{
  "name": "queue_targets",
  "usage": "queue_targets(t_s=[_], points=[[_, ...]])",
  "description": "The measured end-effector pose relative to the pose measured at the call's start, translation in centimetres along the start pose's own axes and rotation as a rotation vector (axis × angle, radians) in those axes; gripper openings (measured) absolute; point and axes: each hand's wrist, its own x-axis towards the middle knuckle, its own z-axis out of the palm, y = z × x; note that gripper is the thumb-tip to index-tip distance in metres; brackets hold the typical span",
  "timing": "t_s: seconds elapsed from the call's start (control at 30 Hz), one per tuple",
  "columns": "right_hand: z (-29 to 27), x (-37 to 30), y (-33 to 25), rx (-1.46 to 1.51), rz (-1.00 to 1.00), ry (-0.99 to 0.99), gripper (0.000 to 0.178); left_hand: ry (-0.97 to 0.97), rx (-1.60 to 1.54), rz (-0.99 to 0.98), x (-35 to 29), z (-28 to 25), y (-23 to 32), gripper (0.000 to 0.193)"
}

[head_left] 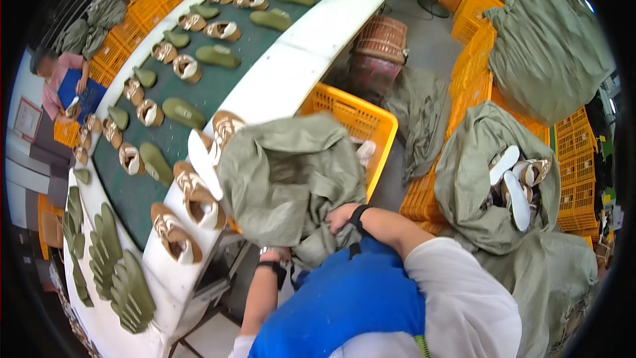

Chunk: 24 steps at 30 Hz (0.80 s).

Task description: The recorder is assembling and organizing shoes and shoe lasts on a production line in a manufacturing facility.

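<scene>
A large grey-green woven sack (255,179) is bunched up in front of me, its mouth gaping upward. My right hand (340,217) is closed on a fold of its near right side. Low on its near left side, my left hand (275,252) grips the cloth, with most of the fingers hidden in the folds. The sack partly covers a yellow plastic crate (383,122) behind it. Left of the sack, brown-and-white sneakers (173,233) stand on the white table edge, beside a white insole or sole (204,162).
A green conveyor belt (228,83) carries rows of sneakers and green shoe lasts (182,113). More lasts (132,292) lie at its near end. Another sack (457,179), with shoes and white insoles inside, stands right, near stacked yellow crates (575,172). A person (69,86) works far left.
</scene>
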Motion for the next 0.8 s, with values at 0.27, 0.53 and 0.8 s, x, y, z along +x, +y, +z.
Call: queue_targets(t_s=[0.27, 0.53, 0.8], points=[[-18.1, -6.9, 8.6, -0.087, 0.037, 0.320, 0.032, -0.316, -0.329, -0.376, 1.7, -7.8, 1.8, 0.078], [-19.5, -23.2, 29.1, -0.234, -0.061, -0.504, 0.030, -0.281, -0.353, -0.623, 6.6, 1.2, 6.9, 0.059], [-13.0, -32.6, 35.9, 0.023, 0.453, -0.521, 0.049, -0.335, -0.006, -0.595, 10.5, -2.2, 3.5, 0.050]])
